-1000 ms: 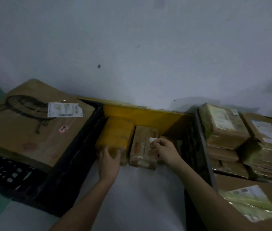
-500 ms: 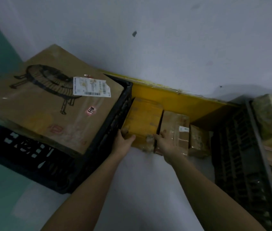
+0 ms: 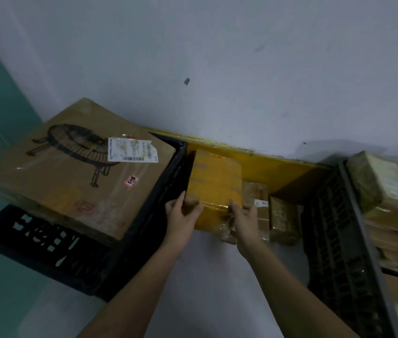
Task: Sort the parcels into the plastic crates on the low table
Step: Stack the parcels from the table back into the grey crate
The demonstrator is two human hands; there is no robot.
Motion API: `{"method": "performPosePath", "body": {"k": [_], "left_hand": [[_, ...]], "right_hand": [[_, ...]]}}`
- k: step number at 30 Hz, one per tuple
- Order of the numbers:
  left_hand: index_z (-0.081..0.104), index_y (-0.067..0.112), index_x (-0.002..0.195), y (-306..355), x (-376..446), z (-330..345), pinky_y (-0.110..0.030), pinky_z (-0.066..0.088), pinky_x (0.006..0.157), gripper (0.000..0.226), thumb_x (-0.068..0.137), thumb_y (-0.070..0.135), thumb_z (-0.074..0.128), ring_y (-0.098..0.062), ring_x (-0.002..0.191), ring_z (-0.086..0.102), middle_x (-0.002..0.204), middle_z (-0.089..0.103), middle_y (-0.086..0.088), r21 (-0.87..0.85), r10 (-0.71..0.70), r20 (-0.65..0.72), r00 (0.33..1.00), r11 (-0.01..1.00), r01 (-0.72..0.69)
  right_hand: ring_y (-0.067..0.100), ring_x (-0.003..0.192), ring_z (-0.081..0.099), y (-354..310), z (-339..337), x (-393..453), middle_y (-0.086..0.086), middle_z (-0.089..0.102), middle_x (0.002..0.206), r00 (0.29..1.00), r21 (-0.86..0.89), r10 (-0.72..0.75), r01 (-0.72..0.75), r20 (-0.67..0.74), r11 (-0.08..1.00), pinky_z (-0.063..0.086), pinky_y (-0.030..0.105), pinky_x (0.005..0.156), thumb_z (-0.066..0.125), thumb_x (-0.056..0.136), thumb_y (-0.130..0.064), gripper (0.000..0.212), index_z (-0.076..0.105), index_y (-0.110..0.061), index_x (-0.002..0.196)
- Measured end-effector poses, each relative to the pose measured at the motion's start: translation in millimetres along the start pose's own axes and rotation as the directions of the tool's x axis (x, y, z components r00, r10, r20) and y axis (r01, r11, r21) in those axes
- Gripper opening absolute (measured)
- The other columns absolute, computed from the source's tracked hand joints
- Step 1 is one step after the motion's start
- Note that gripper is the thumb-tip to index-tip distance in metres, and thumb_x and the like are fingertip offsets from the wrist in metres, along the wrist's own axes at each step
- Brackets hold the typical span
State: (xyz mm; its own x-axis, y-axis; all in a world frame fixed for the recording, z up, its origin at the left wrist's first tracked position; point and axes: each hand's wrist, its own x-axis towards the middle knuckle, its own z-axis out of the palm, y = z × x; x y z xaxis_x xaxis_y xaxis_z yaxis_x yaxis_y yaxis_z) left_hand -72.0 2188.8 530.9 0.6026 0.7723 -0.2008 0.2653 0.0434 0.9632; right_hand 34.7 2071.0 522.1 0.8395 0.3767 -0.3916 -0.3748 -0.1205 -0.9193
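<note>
Both hands are on the yellow-taped parcel (image 3: 213, 181), which sits on the pale bench (image 3: 207, 276) in the gap between two dark plastic crates, its far end toward the yellow board (image 3: 261, 164) that runs along the foot of the wall. The left hand (image 3: 180, 219) curls round the parcel's near left corner, thumb on top and fingers down the side next to the black crate (image 3: 144, 230); the right hand (image 3: 243, 219) grips the near right corner, fingers bent over the edge. Taking it by two opposite corners looks like the way to draw a tightly wedged box clear, since it lies just beside the crate wall on one side and touches a smaller brown parcel (image 3: 256, 193) on the other. A third small parcel (image 3: 283, 220) stands just beside that one, nearer the right-hand crate (image 3: 334, 230). The black crate on the left is filled by a large cardboard box (image 3: 71, 172) printed with a line drawing and carrying a white shipping label (image 3: 132, 150), so it seems to have little room left. The right-hand crate holds a stack of taped parcels (image 3: 388, 191) rising above its rim. My reading is that the three boxes on the bench are yet to be sorted, and the yellow one is being taken first; which crate it belongs in cannot be told from here.
</note>
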Motion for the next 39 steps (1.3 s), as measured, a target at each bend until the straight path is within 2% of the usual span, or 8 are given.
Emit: {"method": "performPosePath", "body": {"k": [5, 8, 11, 16, 21, 26, 30, 39], "left_hand": [[0.05, 0.026, 0.141, 20, -26, 3, -0.011, 0.045, 0.08, 0.045, 0.097, 0.033, 0.057, -0.01, 0.117, 0.048, 0.131, 0.038, 0.003, -0.013, 0.154, 0.033, 0.988, 0.988, -0.153], [0.059, 0.029, 0.126, 24, -30, 5, -0.023, 0.05, 0.089, 0.028, 0.1, 0.037, 0.052, -0.014, 0.114, 0.054, 0.127, 0.047, 0.0, 0.019, 0.194, -0.08, 0.978, 0.981, -0.193], [0.047, 0.023, 0.141, 30, -31, 8, -0.034, 0.051, 0.086, 0.052, 0.096, 0.048, 0.055, -0.021, 0.114, 0.056, 0.129, 0.05, -0.001, -0.086, 0.013, -0.094, 0.995, 0.996, -0.021], [0.045, 0.028, 0.144, 46, -48, 25, -0.049, 0.056, 0.087, 0.061, 0.091, 0.054, 0.059, -0.026, 0.113, 0.062, 0.13, 0.062, -0.003, -0.393, -0.193, 0.226, 0.955, 0.879, 0.271], [0.044, 0.031, 0.146, 54, -66, 43, -0.044, 0.056, 0.086, 0.047, 0.1, 0.034, 0.054, -0.022, 0.115, 0.061, 0.136, 0.058, 0.002, -0.428, -0.043, 0.185, 0.982, 0.896, 0.119], [0.034, 0.034, 0.152, 62, -82, 71, -0.038, 0.053, 0.098, 0.056, 0.1, 0.036, 0.053, -0.012, 0.12, 0.058, 0.142, 0.051, 0.009, -0.315, 0.135, 0.172, 0.976, 0.946, -0.076], [0.038, 0.036, 0.147, 75, -99, 89, -0.018, 0.054, 0.084, 0.047, 0.102, 0.031, 0.05, 0.005, 0.11, 0.056, 0.125, 0.053, 0.022, -0.265, 0.257, 0.202, 0.945, 0.943, -0.2], [0.053, 0.027, 0.134, 90, -73, 68, -0.029, 0.055, 0.078, 0.039, 0.099, 0.044, 0.053, -0.013, 0.105, 0.064, 0.126, 0.062, 0.0, -0.255, 0.098, 0.037, 0.994, 0.963, -0.086]], "right_hand": [[0.021, 0.106, 0.058, -13, -35, -22, 0.0, 0.058, 0.12, 0.996, 0.046, -0.081, 0.082, -0.032, 0.996, 0.053, 0.05, 0.092, 0.053, 0.102, -0.035, 0.028, 0.046, -0.022, 0.125], [0.023, 0.11, 0.058, -18, -58, -31, -0.002, 0.058, 0.119, 0.996, 0.09, -0.078, 0.082, -0.053, 0.993, 0.054, 0.046, 0.089, 0.051, 0.103, -0.033, 0.026, 0.05, -0.019, 0.126], [0.028, 0.108, 0.059, -20, -80, -37, 0.007, 0.058, 0.12, 0.999, 0.14, 0.0, 0.007, -0.049, 0.99, 0.057, 0.055, 0.087, 0.047, 0.104, -0.035, 0.023, 0.054, -0.017, 0.116], [0.038, 0.112, 0.061, -25, -105, -49, 0.008, 0.053, 0.123, 0.985, 0.221, 0.082, -0.115, 0.151, 0.969, 0.059, 0.059, 0.073, 0.043, 0.106, -0.038, 0.028, 0.049, -0.017, 0.122], [0.027, 0.116, 0.061, -33, -122, -49, 0.003, 0.057, 0.132, 0.998, -0.141, -0.059, 0.061, 0.018, 0.988, 0.056, 0.052, 0.094, 0.044, 0.102, -0.05, 0.047, 0.045, -0.025, 0.142], [0.016, 0.123, 0.06, -55, -130, -60, -0.008, 0.061, 0.136, 0.948, -0.014, -0.158, 0.169, 0.276, 0.986, 0.05, 0.046, 0.104, 0.044, 0.084, -0.082, 0.076, 0.048, -0.035, 0.143], [0.02, 0.12, 0.06, -68, -139, -70, -0.003, 0.055, 0.14, 0.975, -0.002, -0.073, 0.075, 0.211, 0.997, 0.054, 0.043, 0.098, 0.067, 0.074, -0.074, 0.095, 0.032, -0.029, 0.151], [0.041, 0.116, 0.064, -57, -185, -77, 0.013, 0.067, 0.129, 0.937, 0.369, 0.041, -0.176, 0.347, 0.912, 0.054, 0.062, 0.087, 0.055, 0.093, -0.054, 0.057, 0.046, -0.028, 0.142]]}}
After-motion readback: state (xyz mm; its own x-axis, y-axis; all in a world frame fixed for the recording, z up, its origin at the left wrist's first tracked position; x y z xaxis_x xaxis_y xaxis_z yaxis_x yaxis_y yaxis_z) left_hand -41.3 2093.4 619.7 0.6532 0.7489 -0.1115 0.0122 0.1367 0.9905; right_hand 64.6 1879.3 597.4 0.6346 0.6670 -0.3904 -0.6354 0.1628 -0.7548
